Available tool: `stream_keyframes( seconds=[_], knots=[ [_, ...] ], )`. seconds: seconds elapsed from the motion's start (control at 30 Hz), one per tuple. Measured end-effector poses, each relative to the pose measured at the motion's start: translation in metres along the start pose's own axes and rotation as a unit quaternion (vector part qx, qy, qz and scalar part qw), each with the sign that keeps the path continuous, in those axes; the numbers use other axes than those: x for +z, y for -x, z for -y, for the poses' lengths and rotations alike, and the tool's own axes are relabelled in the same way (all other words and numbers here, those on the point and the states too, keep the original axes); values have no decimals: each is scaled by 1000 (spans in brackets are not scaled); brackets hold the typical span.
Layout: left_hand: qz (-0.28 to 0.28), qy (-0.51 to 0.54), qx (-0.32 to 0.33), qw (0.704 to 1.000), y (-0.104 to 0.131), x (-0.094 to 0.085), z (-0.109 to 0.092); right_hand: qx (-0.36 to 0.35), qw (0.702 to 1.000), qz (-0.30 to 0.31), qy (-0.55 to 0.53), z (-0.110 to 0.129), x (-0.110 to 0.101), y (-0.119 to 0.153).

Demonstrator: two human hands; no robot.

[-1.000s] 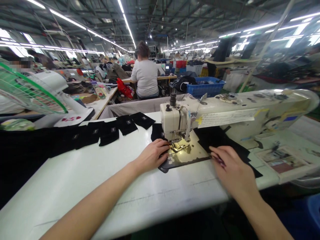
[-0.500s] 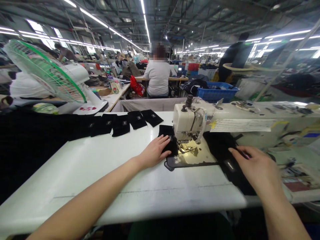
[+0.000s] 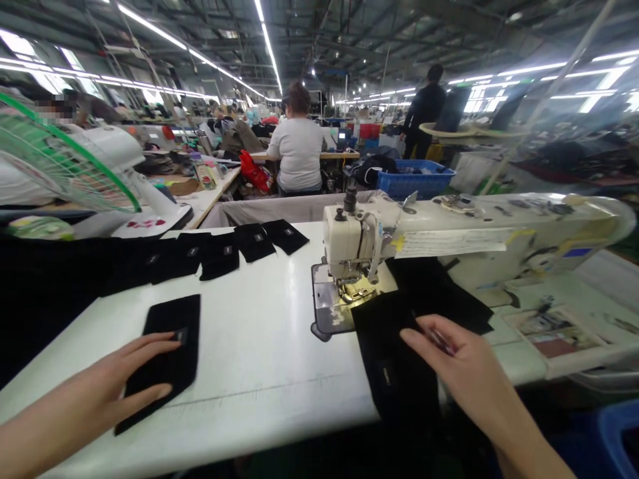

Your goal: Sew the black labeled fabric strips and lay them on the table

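Observation:
My left hand [image 3: 134,369] lies with fingers apart on a black fabric piece [image 3: 184,359] with a small label, flat on the white table's left part. At the right, my right hand [image 3: 449,339] has thumb and fingers closed around a small dark tool, partly hidden by the fingers. Beneath that hand, a larger black fabric [image 3: 384,339] with a label stretches from beside the presser foot to the table's front edge and hangs over it. The sewing machine [image 3: 344,239] stands just beyond, its lit needle plate [image 3: 329,309] partly covered by cloth.
Several labelled black pieces [image 3: 217,256] lie in a row along the table's back, joining a dark cloth heap [image 3: 44,299] at left. A fan [image 3: 114,146] stands behind them. Beyond are a blue basket [image 3: 417,179] and a seated person [image 3: 299,146].
My left hand has moved left from the machine, along with the small black piece. My right hand and the larger fabric have shifted left and toward the front edge. The view has turned slightly right.

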State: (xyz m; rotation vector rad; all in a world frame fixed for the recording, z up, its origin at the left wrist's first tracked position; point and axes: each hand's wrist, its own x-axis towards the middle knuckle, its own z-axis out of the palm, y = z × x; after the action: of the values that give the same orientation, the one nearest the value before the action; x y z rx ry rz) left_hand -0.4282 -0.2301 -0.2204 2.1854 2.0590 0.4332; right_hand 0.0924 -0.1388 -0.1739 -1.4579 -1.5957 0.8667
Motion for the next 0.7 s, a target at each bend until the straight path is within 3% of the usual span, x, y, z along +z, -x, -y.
stream_keyframes(
  seconds=[0.07, 0.1, 0.17, 0.23, 0.27, 0.33, 0.4, 0.47, 0.53, 0.57, 0.63, 0.7],
  knots=[
    [-5, -21, -23, 999, 1, -13, 8, 15, 998, 20, -53, -1, 15, 5],
    [-18, -40, -36, 998, -2, -18, -2, 28, 995, 25, -87, 0, 23, 8],
    [-42, -28, -56, 997, -12, -21, -49, 66, 984, 35, -162, 5, 41, 18],
    [8, 134, -56, 989, -24, -12, -119, 111, 968, 41, -222, 11, 59, 31],
    [60, 250, -18, 966, -30, -3, -155, 128, 962, 44, -237, 14, 66, 38],
    [144, 445, 33, 883, -41, 21, -214, 137, 963, 54, -226, 17, 75, 48],
    [165, 544, -12, 822, -51, 41, -249, 98, 981, 24, -166, 15, 74, 52],
    [169, 536, -40, 826, -60, 49, -262, 10, 996, -54, -72, 10, 63, 47],
    [207, 484, 3, 850, -66, 46, -264, -107, 989, -103, 24, 6, 47, 38],
    [233, 457, 42, 858, -68, 41, -264, -173, 979, -91, 60, 5, 39, 34],
    [274, 415, 95, 862, -70, 32, -264, -300, 949, -4, 94, 5, 28, 27],
    [297, 395, 91, 864, -71, 25, -264, -355, 927, 72, 92, 5, 21, 23]
  ],
)
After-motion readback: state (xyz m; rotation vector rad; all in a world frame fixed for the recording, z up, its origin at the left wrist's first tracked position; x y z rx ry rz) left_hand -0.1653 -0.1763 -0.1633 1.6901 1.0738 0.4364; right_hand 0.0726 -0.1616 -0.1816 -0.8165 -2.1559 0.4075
